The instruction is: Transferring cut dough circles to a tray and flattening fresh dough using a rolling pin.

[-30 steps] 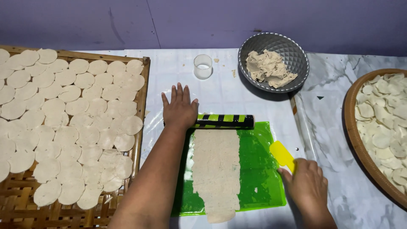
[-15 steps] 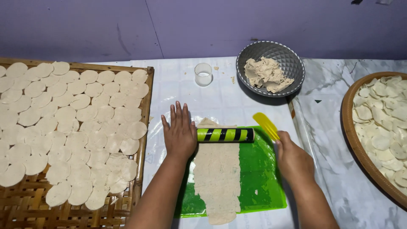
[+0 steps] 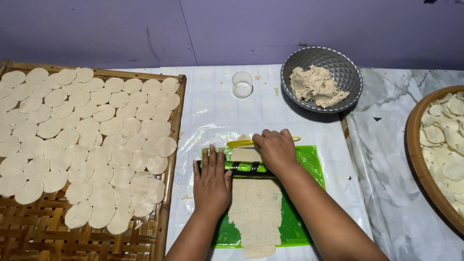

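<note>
We press a green-and-black striped rolling pin (image 3: 244,167) across a long sheet of pale dough (image 3: 255,212), which lies on a green mat (image 3: 302,159) in the middle of the surface (image 3: 208,111). The pin sits near the far end of the sheet, crosswise to it. Our left hand (image 3: 211,181) lies flat, fingers together and stretched out, palm down on the pin's left end. Our right hand (image 3: 275,151) is curled over the pin's right part, and it seems also to be clamped on a yellow scraper (image 3: 239,143), whose blade pokes out to the left just beyond the pin; how firmly it grips we cannot tell.

The sheet already looks thin and even along most of its length, reaching past the near edge of the mat, so we judge the rolling nearly done; no rounds have been cut from it yet.

Beyond the mat stand a small clear cup (image 3: 242,84) and a grey metal bowl (image 3: 350,84) with a lump of dough (image 3: 316,86) still unrolled. To our left a woven bamboo tray (image 3: 166,217) is mostly covered with dough discs (image 3: 87,135), bare only at its near edge. To our right a round tray (image 3: 420,169) holds more discs.
</note>
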